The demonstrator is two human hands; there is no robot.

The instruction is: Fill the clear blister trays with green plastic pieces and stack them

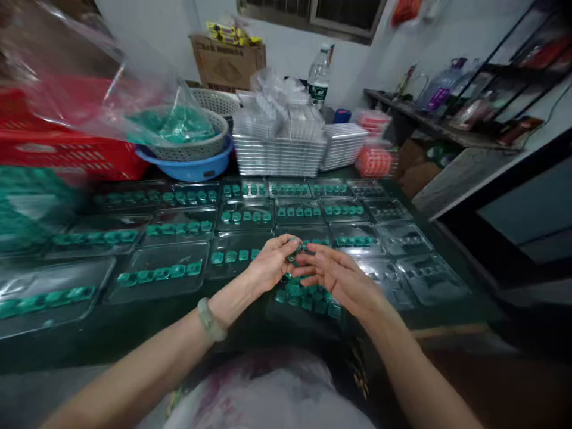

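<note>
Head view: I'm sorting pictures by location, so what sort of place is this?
Probably a packing or assembly workroom: clear trays lie in rows on a dark table, many holding green pieces, with stacked clear containers behind.

Looks like a small hand-packing workshop. Shows as much through clear trays point(152, 256) ranked on a dark table point(147, 336) from nine o'clock to three, many bearing lines of green pieces point(161, 273); through stacked trays point(279, 156) at twelve, a grey basket point(192, 152) at ten and a cardboard box point(227, 67) at eleven. Seems makeshift too, given the cluttered shelf point(447, 130) at two.
</note>
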